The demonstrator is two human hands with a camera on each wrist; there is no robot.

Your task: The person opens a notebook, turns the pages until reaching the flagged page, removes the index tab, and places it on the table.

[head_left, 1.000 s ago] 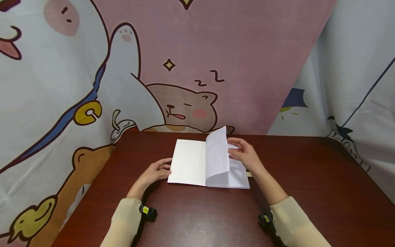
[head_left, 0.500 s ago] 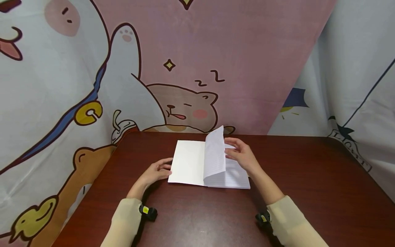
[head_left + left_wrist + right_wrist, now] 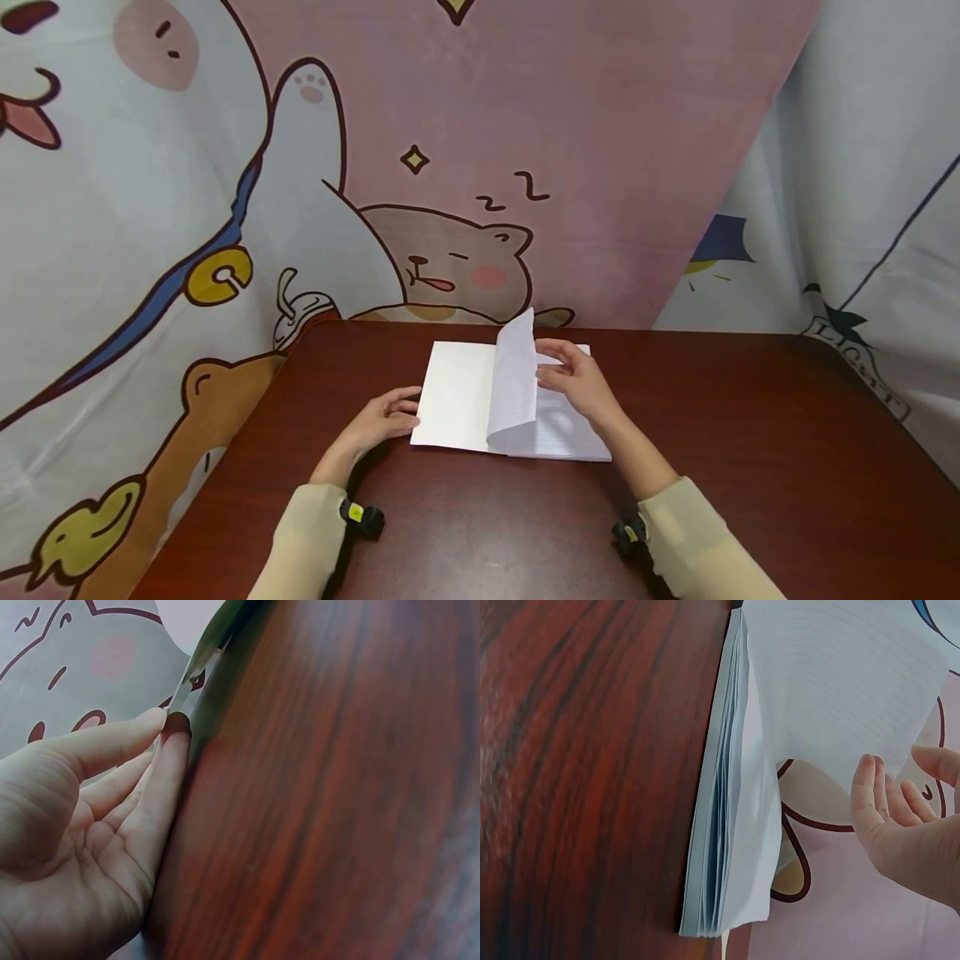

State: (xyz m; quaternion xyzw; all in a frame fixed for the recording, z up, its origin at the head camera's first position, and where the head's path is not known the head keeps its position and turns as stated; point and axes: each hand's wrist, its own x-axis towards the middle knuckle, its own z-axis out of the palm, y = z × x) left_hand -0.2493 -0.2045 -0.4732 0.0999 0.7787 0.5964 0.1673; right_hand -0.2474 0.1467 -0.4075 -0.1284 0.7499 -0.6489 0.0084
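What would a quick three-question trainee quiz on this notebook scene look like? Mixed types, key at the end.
1. Multiple choice: the left hand pinches which part of the open notebook?
a) the middle fold
b) the left edge
c) the top edge

2. True or false: the page beside the right hand lies flat.

3. Fill in: in the right wrist view, the page shows faint printed ____.

Key:
1. b
2. False; it stands curved up from the notebook.
3. lines
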